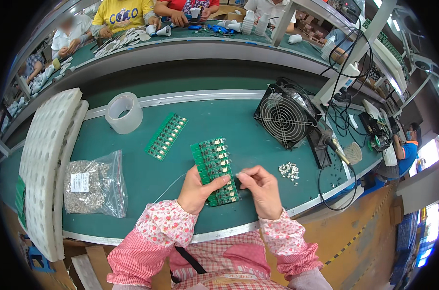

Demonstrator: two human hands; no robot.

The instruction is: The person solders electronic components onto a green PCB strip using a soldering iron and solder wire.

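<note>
Green board (211,159): just left of right fingertips (244,179); long axis running away, far end tipped leftward;
Left hand (192,192): nearer, thumb clamping board;
Right hand (263,189): pinched close; contents, can't tell

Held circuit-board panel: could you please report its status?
Left hand gripping circuit-board panel. Right hand pinched beside its right edge. White component pile clear of both.
</note>
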